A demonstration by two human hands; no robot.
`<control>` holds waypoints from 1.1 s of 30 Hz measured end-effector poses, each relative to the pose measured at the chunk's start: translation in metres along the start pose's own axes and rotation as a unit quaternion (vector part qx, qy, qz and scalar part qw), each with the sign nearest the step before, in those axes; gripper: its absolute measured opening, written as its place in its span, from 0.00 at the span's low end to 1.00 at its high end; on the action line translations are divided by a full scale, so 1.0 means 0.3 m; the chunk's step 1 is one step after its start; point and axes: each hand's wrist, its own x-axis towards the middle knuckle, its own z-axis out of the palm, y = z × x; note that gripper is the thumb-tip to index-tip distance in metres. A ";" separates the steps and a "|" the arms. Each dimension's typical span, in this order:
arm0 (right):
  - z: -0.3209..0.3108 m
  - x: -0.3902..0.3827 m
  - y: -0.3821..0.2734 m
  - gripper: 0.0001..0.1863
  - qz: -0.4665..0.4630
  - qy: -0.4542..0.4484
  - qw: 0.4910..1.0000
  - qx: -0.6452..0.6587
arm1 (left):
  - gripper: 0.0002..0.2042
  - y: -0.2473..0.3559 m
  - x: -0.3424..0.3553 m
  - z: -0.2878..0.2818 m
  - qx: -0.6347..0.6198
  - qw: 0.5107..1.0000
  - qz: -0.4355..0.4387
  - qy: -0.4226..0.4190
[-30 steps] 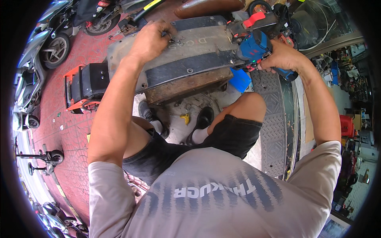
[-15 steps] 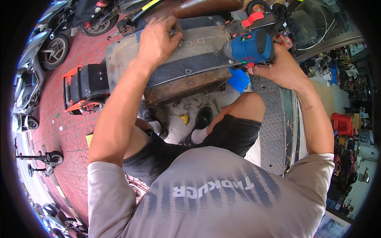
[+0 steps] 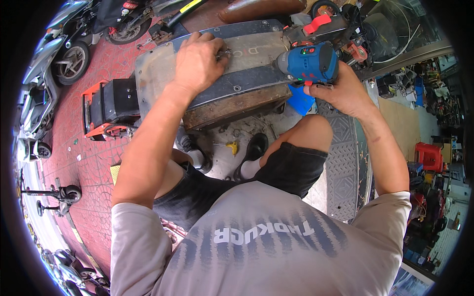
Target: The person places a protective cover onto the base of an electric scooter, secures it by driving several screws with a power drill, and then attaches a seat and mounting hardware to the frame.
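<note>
A scooter deck point(image 3: 256, 52), grey in the middle with dark bands and screws along its edges, lies across a worn brown bench point(image 3: 237, 106) in front of me. My left hand point(image 3: 197, 64) rests over the deck with its fingers curled and thumb bent in. Something small and dark seems to sit at its fingertips, too small to name. In my right hand point(image 3: 345, 93) is a blue cordless impact driver point(image 3: 308, 61), held by the grip with a finger near its red trigger. The driver's nose points left, over the deck's right end; its tip is hard to make out.
Below the bench, a small yellow tool point(image 3: 232, 147) lies on the floor between my shoes. A black and orange scooter part point(image 3: 111, 106) stands at left on red paving. Parked motorbikes point(image 3: 71, 64) line the far left. A red stool point(image 3: 428, 157) stands at right.
The view has shifted slightly. My left hand has come a little nearer over the deck, its fingers more curled. The driver stays at the deck's right end, in my right hand.
</note>
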 end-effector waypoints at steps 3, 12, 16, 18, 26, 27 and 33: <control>0.011 -0.002 0.005 0.19 0.006 -0.001 1.000 0.011 | 0.10 0.034 0.010 0.039 0.034 0.999 -0.010 0.000; 0.026 -0.018 -0.034 0.20 0.018 0.009 0.997 0.073 | 0.08 0.077 0.066 0.012 -0.276 0.954 -0.121 -0.012; 0.049 -0.020 -0.059 0.26 0.019 0.050 0.985 0.166 | 0.06 0.085 0.058 -0.059 -0.739 0.598 -0.300 -0.079; 0.059 -0.010 -0.072 0.27 0.027 0.055 0.980 0.192 | 0.06 0.090 0.048 -0.075 -0.787 0.516 -0.322 -0.102; 0.093 0.039 -0.098 0.19 0.045 0.040 0.961 0.271 | 0.06 0.079 0.037 -0.069 -0.870 0.384 -0.289 -0.114; 0.098 0.041 -0.100 0.17 0.040 0.037 0.955 0.292 | 0.06 0.076 0.036 -0.072 -0.874 0.379 -0.282 -0.114; 0.109 0.056 -0.109 0.17 0.052 0.026 0.948 0.312 | 0.06 0.084 0.029 -0.084 -0.855 0.407 -0.308 -0.088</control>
